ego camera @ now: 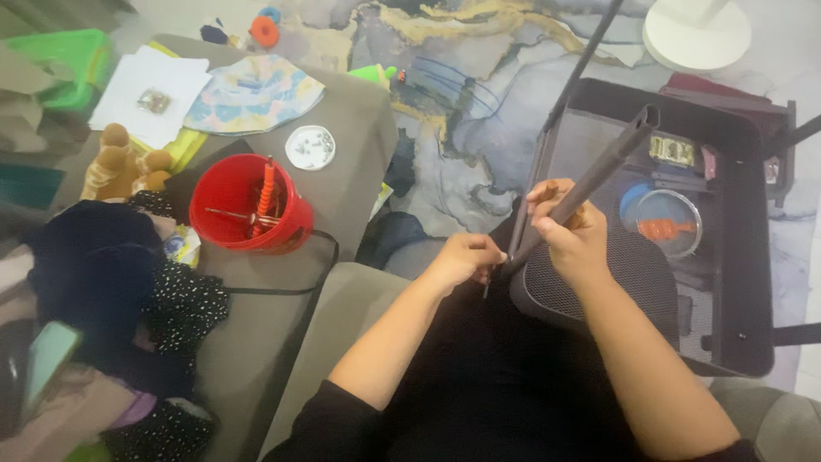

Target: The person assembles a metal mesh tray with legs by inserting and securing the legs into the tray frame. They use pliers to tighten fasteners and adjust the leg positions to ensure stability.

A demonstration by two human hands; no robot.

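Your forearms are reaching out over your dark lap toward a black mesh tray [744, 257] lying tilted across your knees. Your right hand [575, 233] is wrapping its fingers closed around a dark tube [599, 171], which is slanting up and away from the tray's near corner. Your left hand [466, 259] is pinching something thin and small just beside the tube's lower end; what it is you cannot tell from here. Judging by this, the tube is being fitted at that corner and is not yet seated. Inside the tray, a clear round container [670, 221] with orange pieces is waiting, while a red bucket [248, 214] is sitting well apart on the grey couch [342, 154].
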